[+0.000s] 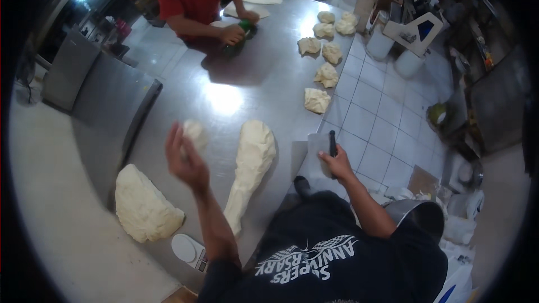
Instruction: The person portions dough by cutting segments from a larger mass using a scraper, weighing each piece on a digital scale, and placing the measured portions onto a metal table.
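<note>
Left hand: my fingers lie together, raised and curved beside the dough piece; blur keeps me from telling whether they close on it.
Dough piece: by my left palm, resting on the steel table or above it, I cannot tell which. I judge it light, soft and probably tacky; best cradled in a cupped palm, since pinching would dent it.
Right hand: my fingers wrap the black handle of the scraper, thumb toward the blade.
Scraper: pale flat blade, held near the table's right edge. It should feel stiff and light; the handle is the place to grip, clear of the blade's edge.
Long dough: on the steel between my hands, fat at the far end, narrow toward me. Likely weighty, limp and stretchy; palms under the thick end, lest the neck tear.
Large dough mass: at my left, near the white scale; likely heaviest, wanting both hands.
Dough lumps: strung along the right edge, rough-skinned, seemingly soft; one palm under each.
</note>
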The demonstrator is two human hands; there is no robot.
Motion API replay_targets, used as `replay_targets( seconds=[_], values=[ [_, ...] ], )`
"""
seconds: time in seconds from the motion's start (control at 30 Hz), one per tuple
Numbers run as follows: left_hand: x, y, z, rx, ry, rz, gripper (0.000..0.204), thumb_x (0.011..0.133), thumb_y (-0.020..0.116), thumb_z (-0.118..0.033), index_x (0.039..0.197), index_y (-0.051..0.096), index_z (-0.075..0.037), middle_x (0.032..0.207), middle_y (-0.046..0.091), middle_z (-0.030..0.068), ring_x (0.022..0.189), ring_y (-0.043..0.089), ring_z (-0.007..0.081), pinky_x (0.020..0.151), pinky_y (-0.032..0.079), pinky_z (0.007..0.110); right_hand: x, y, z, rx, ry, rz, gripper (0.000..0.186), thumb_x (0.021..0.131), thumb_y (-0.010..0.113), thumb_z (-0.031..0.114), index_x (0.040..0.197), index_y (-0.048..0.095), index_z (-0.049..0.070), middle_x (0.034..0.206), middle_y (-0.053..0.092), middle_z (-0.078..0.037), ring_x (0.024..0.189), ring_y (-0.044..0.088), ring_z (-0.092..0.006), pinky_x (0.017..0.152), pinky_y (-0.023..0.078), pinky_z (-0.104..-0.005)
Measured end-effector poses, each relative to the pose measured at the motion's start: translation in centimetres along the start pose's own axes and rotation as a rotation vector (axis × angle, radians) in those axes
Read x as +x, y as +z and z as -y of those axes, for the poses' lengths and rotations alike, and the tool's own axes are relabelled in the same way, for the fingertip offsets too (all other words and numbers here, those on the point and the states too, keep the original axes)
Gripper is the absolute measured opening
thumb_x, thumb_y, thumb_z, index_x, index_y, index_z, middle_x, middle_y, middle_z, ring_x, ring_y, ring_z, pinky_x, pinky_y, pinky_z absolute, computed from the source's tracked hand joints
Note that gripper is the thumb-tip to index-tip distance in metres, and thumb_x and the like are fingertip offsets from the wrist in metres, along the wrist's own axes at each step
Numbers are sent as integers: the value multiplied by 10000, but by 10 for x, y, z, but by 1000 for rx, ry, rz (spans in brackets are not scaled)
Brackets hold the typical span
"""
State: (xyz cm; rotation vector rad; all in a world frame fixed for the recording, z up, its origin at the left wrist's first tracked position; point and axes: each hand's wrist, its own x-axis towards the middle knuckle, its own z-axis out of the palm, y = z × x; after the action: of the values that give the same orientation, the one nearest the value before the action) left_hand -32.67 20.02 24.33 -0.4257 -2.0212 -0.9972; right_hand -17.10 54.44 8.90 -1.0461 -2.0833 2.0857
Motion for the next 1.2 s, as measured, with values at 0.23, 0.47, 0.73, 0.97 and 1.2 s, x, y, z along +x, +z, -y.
replay_targets(
  seconds=[0.23, 0.47, 0.73, 0.97, 1.2],
  values=[
    [76, 214, -61, -131, 149, 211, 493, 1143, 393, -384, 1462, 569, -53, 1585, 457, 127, 1528, 271, 282, 1246, 199, 491, 17, -44, 0, 27, 21, -111, 387, 898, 802, 195, 1168, 610, -5, 976, 690, -77, 865, 637, -167, 776, 533, -350],
    [-42, 253, -33, -38, -186, 757, 866, 940, 678, -618, 1646, 356, -234, 1751, 75, 207, 1592, 40, 490, 1141, 121, 808, 25, -25, -11, -25, -1, -52, 358, 911, 793, 178, 1163, 614, -1, 1012, 703, -86, 899, 650, -170, 814, 537, -343],
    [-242, -18, 10, 413, -571, 624, 673, 849, 826, -408, 1458, 616, -211, 1682, 311, 139, 1580, 159, 449, 1147, 121, 803, 14, 77, -7, -160, 17, 371, 442, 881, 797, 164, 1231, 603, -24, 1070, 721, -123, 967, 682, -214, 858, 549, -362],
    [-315, -141, 27, 696, -875, 631, 1247, 590, 830, -805, 1605, 404, -219, 1635, 306, 177, 1547, 207, 447, 1164, 147, 761, -26, 193, -6, -501, -407, 915, 449, 878, 791, 152, 1232, 583, -33, 1049, 721, -162, 972, 692, -243, 882, 550, -387],
    [-335, -148, 18, 660, -783, 449, 925, 624, 948, -457, 1436, 599, -184, 1396, 559, 57, 1350, 485, 303, 1078, 322, 600, -87, 279, -42, -820, -661, 971, 427, 871, 753, 214, 1151, 524, -13, 910, 688, -333, 922, 661, -552, 778, 526, -569]
  ],
)
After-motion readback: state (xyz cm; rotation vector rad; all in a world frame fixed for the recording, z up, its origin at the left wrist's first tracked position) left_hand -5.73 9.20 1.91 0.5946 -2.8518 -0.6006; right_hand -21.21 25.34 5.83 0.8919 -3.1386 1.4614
